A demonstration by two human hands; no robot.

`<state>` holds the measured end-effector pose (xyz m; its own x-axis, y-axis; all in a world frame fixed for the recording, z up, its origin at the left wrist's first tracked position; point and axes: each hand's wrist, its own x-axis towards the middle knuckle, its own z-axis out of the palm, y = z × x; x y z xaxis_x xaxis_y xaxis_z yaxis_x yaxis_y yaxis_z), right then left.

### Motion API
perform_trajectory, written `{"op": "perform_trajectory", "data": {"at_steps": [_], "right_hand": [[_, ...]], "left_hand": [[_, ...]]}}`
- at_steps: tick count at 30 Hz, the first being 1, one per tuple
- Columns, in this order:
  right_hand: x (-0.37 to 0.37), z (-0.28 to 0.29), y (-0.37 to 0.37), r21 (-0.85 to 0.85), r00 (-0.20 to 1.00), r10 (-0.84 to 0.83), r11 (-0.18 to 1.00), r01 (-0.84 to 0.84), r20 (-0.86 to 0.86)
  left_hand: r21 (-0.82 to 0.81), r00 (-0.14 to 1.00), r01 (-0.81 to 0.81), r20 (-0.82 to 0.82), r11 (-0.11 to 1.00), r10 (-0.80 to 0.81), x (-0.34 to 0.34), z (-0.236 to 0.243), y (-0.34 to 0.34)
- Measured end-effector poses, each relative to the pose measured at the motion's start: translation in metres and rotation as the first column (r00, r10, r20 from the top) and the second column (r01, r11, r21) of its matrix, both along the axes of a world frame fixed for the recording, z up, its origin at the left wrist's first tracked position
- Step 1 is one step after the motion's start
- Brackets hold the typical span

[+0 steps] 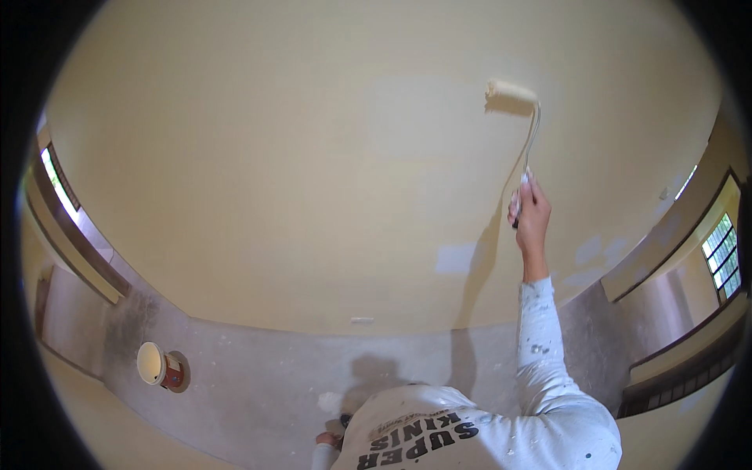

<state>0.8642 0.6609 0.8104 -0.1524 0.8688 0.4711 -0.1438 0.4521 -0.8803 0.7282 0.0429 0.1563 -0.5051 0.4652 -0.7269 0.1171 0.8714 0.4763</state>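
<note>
My right hand [533, 205] is raised to the wall, its fingers wrapped round the handle of a paint roller [513, 97]. The roller's sleeve is cream-coloured and lies against or very near the wall [258, 157], joined to the grip by a bent metal wire frame. A paler patch of wall shows to the left of the roller. Low down beside my body, my left hand [327, 439] hangs partly in view; its fingers are too small and hidden to read. White long sleeves with paint spots cover my arms.
A paint bucket [153, 365] with a pale inside stands on the grey, paint-spotted floor [258, 360] at the left. Low on the wall is a small white plate [362, 319]. A barred window [721, 256] shows at the far right, and an opening [59, 182] at the far left.
</note>
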Motion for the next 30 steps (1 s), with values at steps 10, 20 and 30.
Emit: {"op": "perform_trajectory", "data": {"at_steps": [10,20,30], "right_hand": [[0.003,-0.030,0.003,-0.086,1.000,-0.012,0.996,0.012,-0.006],[-0.023,-0.074,-0.132,-0.181,0.986,0.082,0.978,-0.108,-0.146],[-0.138,-0.161,-0.302,-0.649,0.813,0.580,0.601,-0.467,-0.048]], "left_hand": [[-0.248,0.825,0.445,-0.260,0.860,-0.502,0.001,0.021,0.001],[-0.387,0.920,0.316,-0.100,0.866,-0.380,-0.007,0.029,-0.042],[-0.024,0.750,-0.630,0.242,0.777,0.616,-0.051,0.052,-0.132]]}}
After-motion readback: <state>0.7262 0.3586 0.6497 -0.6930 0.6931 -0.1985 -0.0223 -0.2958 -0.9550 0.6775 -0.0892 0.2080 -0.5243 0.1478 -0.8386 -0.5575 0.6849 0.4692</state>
